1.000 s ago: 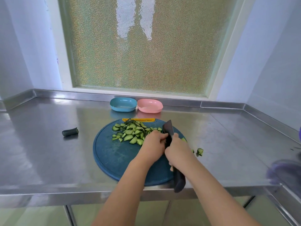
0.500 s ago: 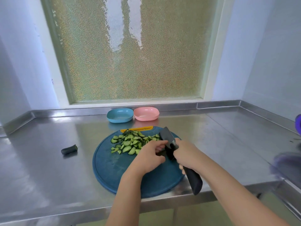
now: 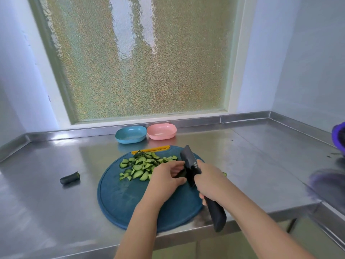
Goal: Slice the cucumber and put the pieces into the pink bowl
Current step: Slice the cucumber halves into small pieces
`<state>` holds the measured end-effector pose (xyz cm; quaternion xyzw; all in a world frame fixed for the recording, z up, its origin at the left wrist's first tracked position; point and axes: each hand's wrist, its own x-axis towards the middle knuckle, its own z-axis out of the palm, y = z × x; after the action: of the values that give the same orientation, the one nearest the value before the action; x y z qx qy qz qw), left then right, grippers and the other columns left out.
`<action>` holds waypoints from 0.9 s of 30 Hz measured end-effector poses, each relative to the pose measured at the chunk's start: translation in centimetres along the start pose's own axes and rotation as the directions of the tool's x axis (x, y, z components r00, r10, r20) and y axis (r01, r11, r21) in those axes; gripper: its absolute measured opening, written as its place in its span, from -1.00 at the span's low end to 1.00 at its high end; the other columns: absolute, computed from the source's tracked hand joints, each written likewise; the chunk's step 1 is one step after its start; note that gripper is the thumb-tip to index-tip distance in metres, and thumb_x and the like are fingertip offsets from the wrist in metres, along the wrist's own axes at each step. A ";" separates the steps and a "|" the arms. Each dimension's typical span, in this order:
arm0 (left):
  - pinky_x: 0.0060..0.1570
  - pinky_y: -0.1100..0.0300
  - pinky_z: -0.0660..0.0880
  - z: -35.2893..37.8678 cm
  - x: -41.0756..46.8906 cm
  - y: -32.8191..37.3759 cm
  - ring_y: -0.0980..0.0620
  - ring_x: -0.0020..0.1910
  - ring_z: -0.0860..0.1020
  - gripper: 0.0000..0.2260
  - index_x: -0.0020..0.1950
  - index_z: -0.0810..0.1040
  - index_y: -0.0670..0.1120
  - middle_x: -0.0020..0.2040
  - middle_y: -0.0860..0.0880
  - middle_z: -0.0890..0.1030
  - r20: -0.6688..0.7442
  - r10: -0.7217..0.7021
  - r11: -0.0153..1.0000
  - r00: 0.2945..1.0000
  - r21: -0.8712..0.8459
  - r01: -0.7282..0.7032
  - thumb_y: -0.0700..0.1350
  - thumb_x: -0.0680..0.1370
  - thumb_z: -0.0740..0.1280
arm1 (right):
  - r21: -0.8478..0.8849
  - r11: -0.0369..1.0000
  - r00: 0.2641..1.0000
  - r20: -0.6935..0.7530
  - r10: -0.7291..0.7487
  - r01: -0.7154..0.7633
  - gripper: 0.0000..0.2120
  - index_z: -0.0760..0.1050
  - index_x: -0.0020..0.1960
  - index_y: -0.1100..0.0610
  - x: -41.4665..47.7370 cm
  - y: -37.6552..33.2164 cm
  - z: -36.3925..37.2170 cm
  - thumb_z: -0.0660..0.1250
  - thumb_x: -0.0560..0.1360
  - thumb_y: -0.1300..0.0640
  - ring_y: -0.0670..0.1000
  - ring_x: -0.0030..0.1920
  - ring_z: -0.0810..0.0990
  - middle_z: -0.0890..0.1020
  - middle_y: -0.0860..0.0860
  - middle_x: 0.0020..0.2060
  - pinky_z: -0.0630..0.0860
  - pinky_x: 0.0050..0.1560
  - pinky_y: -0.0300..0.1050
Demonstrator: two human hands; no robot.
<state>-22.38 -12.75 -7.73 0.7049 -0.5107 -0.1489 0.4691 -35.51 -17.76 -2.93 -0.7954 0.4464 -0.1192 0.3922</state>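
Cucumber slices lie heaped, seemingly half-moon cuts.

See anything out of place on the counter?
Yes. A cucumber end lies on the counter left of the board, and one slice sits past the board's right edge by the right hand, apart from the pile.
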 end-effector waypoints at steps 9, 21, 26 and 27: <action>0.10 0.48 0.42 0.0 -0.1 0.0 0.24 0.04 0.54 -0.55 0.27 0.52 -0.01 0.04 0.13 0.59 0.012 0.009 1.000 1.000 0.018 -0.009 -0.28 0.42 0.42 | -0.012 1.000 1.000 0.008 0.017 -0.017 -0.46 0.19 0.46 0.07 -0.4 -0.9 -0.9 0.03 0.50 0.33 0.09 -0.49 0.48 0.52 0.15 -0.35 0.58 -0.20 0.06; 0.06 0.63 0.30 -0.1 0.0 -0.1 0.30 0.11 0.49 -0.54 0.31 0.50 0.00 0.19 0.10 0.58 0.064 0.038 0.998 0.997 0.053 -0.042 -0.31 0.45 0.35 | -0.157 0.986 0.998 0.010 0.066 -0.063 -0.59 0.23 0.37 0.13 -0.4 -1.7 -0.6 0.08 0.54 0.36 0.09 -0.49 0.45 0.50 0.23 -0.17 0.54 -0.31 -0.06; 0.26 0.23 0.43 0.0 0.0 -0.4 0.28 0.15 0.53 -0.55 0.31 0.51 0.03 0.18 0.14 0.60 0.090 0.068 0.997 0.994 0.035 -0.071 -0.28 0.46 0.35 | -0.257 0.962 0.996 0.003 0.091 -0.087 -0.35 -0.02 0.54 0.11 -0.3 -2.6 -0.1 0.12 0.53 0.38 0.13 -0.38 0.46 0.50 0.26 -0.02 0.46 -0.39 -0.11; 0.26 0.22 0.44 0.0 -0.1 -0.4 0.28 0.16 0.53 -0.56 0.30 0.52 0.03 0.17 0.14 0.60 0.088 0.070 0.997 0.994 0.034 -0.073 -0.28 0.46 0.35 | -0.253 0.963 0.995 0.001 0.098 -0.095 -0.34 -0.03 0.55 0.10 -0.2 -2.6 0.0 0.12 0.53 0.38 0.12 -0.39 0.46 0.51 0.27 0.03 0.45 -0.42 -0.12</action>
<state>-22.19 -12.70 -8.09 0.6877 -0.5581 -0.1528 0.4384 -34.03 -16.78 -1.00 -0.8169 0.4936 -0.0368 0.2961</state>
